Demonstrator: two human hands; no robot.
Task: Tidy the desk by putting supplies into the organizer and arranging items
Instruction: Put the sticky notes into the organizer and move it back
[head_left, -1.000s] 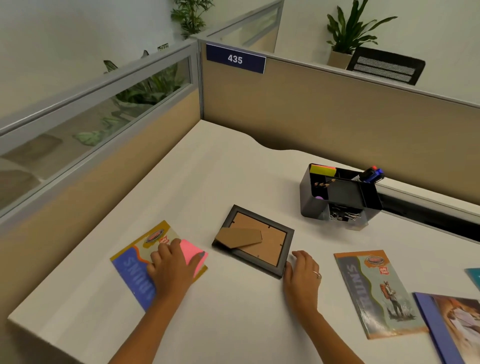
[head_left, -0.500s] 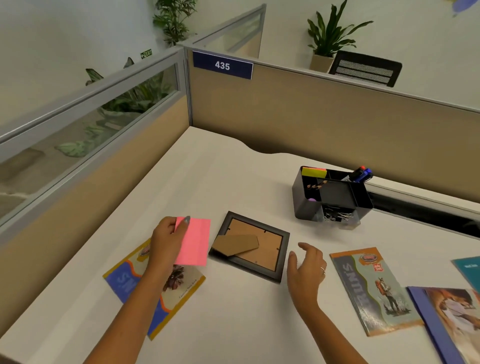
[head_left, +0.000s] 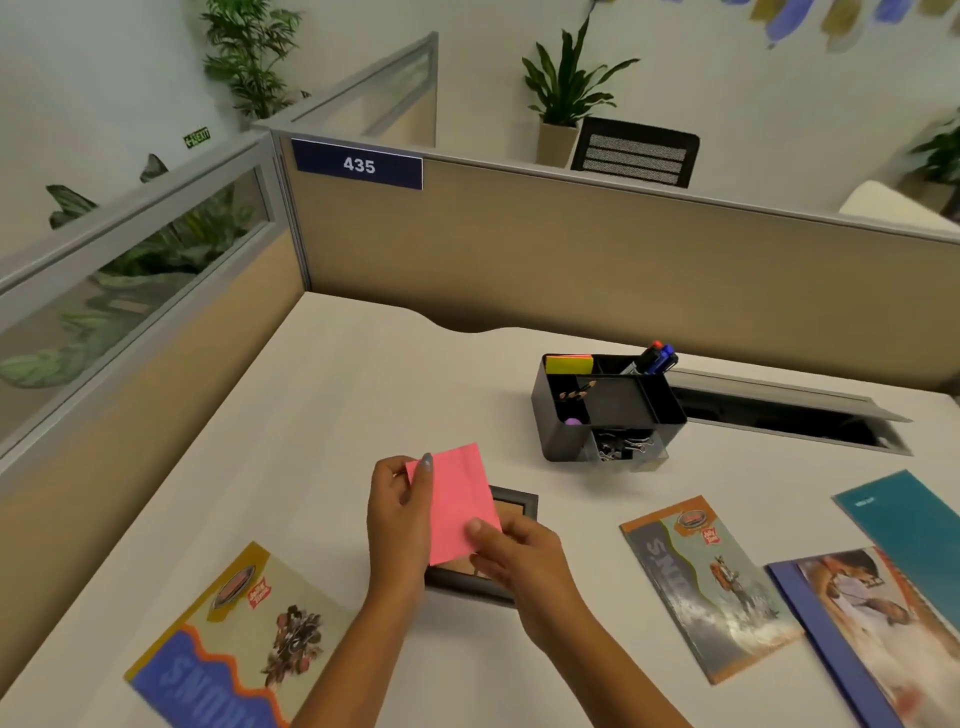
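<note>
A pink sticky-note pad (head_left: 458, 496) is held in the air above a face-down black picture frame (head_left: 511, 506). My left hand (head_left: 397, 512) pinches the pad's upper left corner. My right hand (head_left: 519, 561) grips its lower right edge with thumb on top. The frame lies mostly hidden under both hands. A black desk organizer (head_left: 563, 439) stands further back to the right, with yellow sticky notes (head_left: 569, 364), markers (head_left: 652, 358), pencils and binder clips in its compartments.
A colourful magazine (head_left: 244, 639) lies near the front left. A second magazine (head_left: 706, 582) lies to the right of my hands, beside a blue-edged booklet (head_left: 872, 629) and a teal folder (head_left: 904, 514). A cable slot (head_left: 779, 415) opens behind the organizer. Partition walls bound the desk.
My left hand lifted the pink pad off the left magazine and carried it right, over the frame. My right hand left the desk and took hold of the pad's lower edge.
</note>
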